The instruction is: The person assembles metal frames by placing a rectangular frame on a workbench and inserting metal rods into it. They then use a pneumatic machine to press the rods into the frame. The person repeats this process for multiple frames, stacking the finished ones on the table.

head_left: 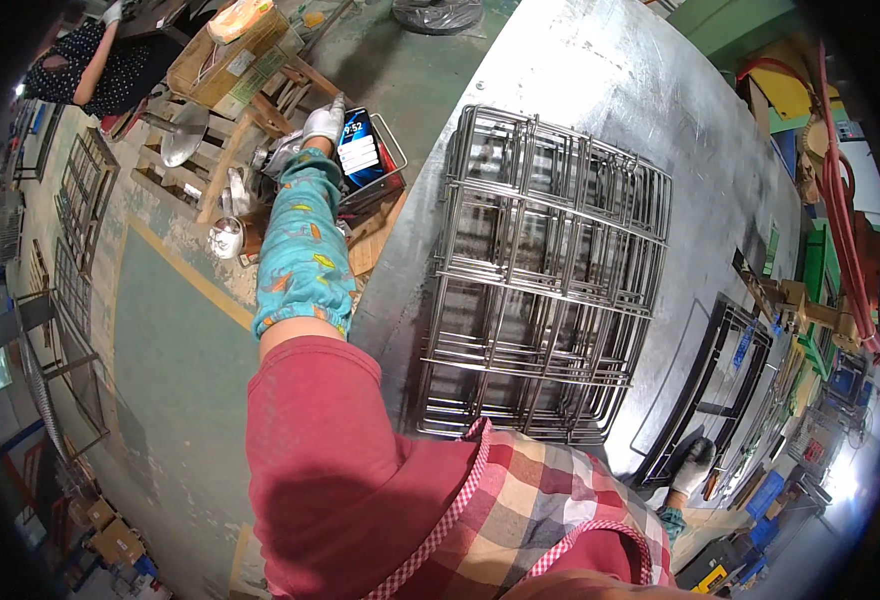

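Note:
My left hand [323, 124], in a white glove, reaches far out to the left of the table. Its fingers close at the left edge of a smartphone [359, 152] with a lit screen. The phone is tilted toward me over a wire-handled basket [392, 150]. Far to the right, my right hand [696, 466], in a dark-stained glove, lies on the near end of a black metal frame [716, 400]; its fingers look stretched out, though small in view. Between my arms, a stack of shiny wire racks [545, 270] lies on the metal tabletop.
The grey metal table [600, 60] has its left edge beside my left arm. Left of it stand a wooden pallet [185, 165], a cardboard box [225, 60] and a round metal dish [185, 137]. Red hoses [832, 190] hang at right. Another person [78, 65] is at the upper left.

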A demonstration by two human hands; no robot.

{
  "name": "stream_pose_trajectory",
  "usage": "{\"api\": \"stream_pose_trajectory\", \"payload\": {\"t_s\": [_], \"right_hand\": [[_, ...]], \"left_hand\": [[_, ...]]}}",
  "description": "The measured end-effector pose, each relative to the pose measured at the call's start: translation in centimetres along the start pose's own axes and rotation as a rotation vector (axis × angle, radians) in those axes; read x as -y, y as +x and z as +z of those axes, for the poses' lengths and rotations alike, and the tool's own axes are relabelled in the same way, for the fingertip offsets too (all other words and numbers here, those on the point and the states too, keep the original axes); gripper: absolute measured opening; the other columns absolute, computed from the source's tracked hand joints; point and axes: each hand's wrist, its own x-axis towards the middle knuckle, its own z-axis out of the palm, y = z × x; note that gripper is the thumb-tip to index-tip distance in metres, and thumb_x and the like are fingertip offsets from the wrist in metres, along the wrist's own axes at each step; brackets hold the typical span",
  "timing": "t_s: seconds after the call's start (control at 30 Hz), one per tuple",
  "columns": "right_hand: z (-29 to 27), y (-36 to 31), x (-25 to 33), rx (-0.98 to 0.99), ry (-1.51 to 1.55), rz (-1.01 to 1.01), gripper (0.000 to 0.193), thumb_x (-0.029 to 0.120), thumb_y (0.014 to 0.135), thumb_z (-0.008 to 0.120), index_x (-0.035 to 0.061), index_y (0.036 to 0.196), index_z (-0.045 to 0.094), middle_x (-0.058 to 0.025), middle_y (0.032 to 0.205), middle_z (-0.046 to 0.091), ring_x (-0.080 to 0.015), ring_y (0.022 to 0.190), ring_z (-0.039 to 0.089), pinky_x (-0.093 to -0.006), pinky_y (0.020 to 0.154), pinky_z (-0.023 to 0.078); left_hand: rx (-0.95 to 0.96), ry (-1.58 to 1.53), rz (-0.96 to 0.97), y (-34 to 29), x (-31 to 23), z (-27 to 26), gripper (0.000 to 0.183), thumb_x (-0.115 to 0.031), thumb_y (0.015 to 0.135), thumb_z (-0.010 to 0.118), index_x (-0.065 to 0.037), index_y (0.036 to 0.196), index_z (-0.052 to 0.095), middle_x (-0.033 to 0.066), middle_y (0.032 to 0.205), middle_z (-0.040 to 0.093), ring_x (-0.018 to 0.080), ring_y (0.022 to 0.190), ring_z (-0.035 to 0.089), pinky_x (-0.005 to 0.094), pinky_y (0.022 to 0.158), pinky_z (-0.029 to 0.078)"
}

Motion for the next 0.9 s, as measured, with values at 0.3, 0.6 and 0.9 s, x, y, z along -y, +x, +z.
{"api": "stream_pose_trajectory", "payload": {"t_s": [0.3,0.6,0.9], "right_hand": [[-0.1,0.2,-0.2,0.003,-0.043,-0.039,0.036,0.016,0.091,0.056,-0.0072,0.118,0.051,-0.0164,0.115,0.060,-0.0222,0.102,0.056,-0.0302,0.093,0.040],[0.0,-0.3,1.6,-0.034,-0.074,-0.018,0.039,0.020,0.092,0.055,-0.0077,0.119,0.050,-0.0186,0.115,0.059,-0.0238,0.104,0.057,-0.0302,0.092,0.041],[-0.1,-0.7,2.0,-0.003,-0.028,0.031,0.041,0.020,0.092,0.055,-0.0086,0.121,0.048,-0.0171,0.118,0.058,-0.0223,0.106,0.055,-0.0305,0.095,0.040]], "left_hand": [[-0.023,-0.003,-0.022,0.2,0.1,0.4,0.069,-0.062,0.088,0.029,-0.005,0.112,0.061,0.0225,0.113,0.057,0.0386,0.111,0.051,0.0422,0.094,0.038],[-0.021,-0.008,-0.035,-0.1,-0.3,0.2,0.069,-0.062,0.088,0.029,-0.006,0.112,0.061,0.0225,0.114,0.057,0.0383,0.110,0.051,0.0429,0.093,0.039],[0.011,0.392,0.017,-2.6,-6.1,-0.4,0.052,-0.055,0.089,0.031,-0.021,0.114,0.062,0.0118,0.120,0.057,0.0318,0.115,0.050,0.0446,0.095,0.039]]}}
